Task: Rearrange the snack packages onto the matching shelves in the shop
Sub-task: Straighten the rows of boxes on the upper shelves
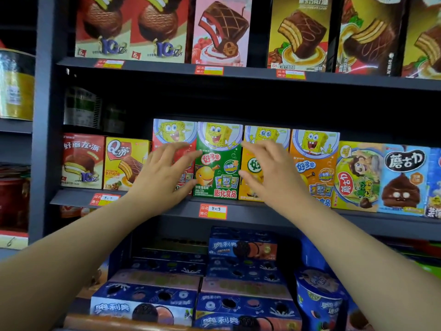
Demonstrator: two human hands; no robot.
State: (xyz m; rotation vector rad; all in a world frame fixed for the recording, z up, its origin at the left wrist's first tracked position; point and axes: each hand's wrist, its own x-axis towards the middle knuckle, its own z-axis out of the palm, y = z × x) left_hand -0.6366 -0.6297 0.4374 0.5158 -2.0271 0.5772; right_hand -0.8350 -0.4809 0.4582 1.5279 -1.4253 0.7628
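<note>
On the middle shelf (241, 206) the green snack box (218, 163) stands upright between two reaching hands, the left hand (164, 173) spread open and masking most of the red box (175, 139), the right hand (269, 168) likewise open over the yellow box (265, 139), actual contact with either box indeterminable.

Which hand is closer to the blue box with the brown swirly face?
Right. The right hand is in front of the yellow box, a few boxes left of the blue box. The left hand is farther left, over the red box.
</note>
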